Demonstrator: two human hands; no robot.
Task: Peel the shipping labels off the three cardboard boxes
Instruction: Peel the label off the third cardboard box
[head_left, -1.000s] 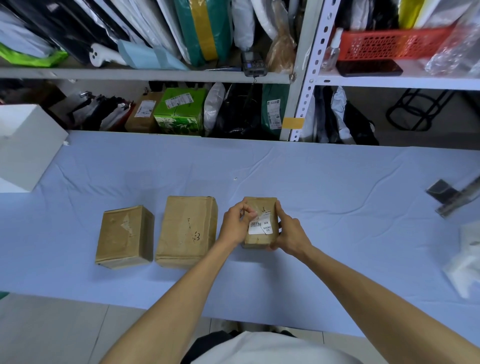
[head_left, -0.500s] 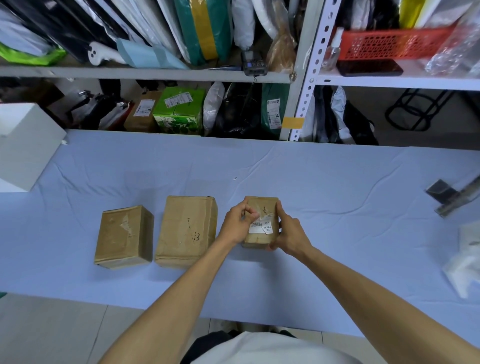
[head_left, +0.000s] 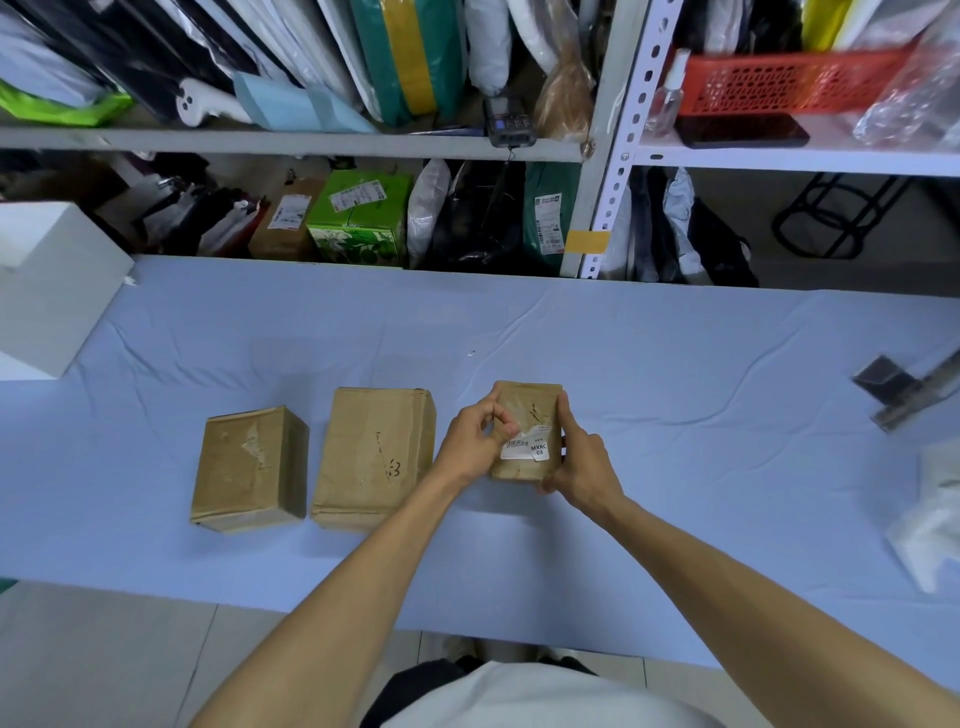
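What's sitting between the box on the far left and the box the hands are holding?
One bigger cardboard box with scribbles on top, shown in the head view.

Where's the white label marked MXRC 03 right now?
In the head view, the label sits on the rightmost box, between the left hand and right hand.

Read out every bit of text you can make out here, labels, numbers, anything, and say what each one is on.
"MXRC 03": printed on the shipping label on the right-hand box.
"63", or so it seems, handwritten: on the middle box.
Too small to read: that label's other print, and the labels on the green box and the brown parcel beside it.
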